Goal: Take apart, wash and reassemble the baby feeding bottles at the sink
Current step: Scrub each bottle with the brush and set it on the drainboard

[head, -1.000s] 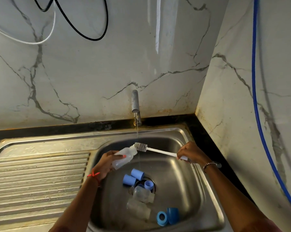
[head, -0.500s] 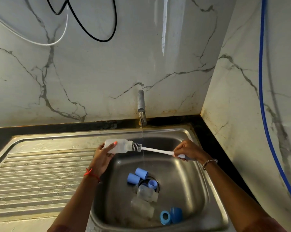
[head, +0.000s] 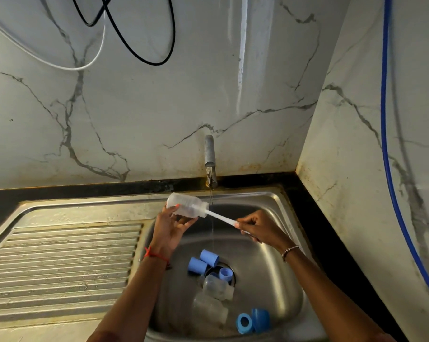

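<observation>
white, grey-veined marble walls (head: 159, 107) meet in a corner at right. black cables (head: 154, 63) and a white cable (head: 68, 68) loop high up; a blue hose (head: 382, 107) runs down the right wall. a black counter (head: 110, 187) borders the steel sink (head: 258, 195).

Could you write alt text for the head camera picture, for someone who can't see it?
Over a steel sink, a person's left hand holds a clear baby bottle sideways while the right hand holds a white bottle brush, its head inside the bottle. Water runs from the tap; other clear bottles and blue caps lie in the basin.
</observation>
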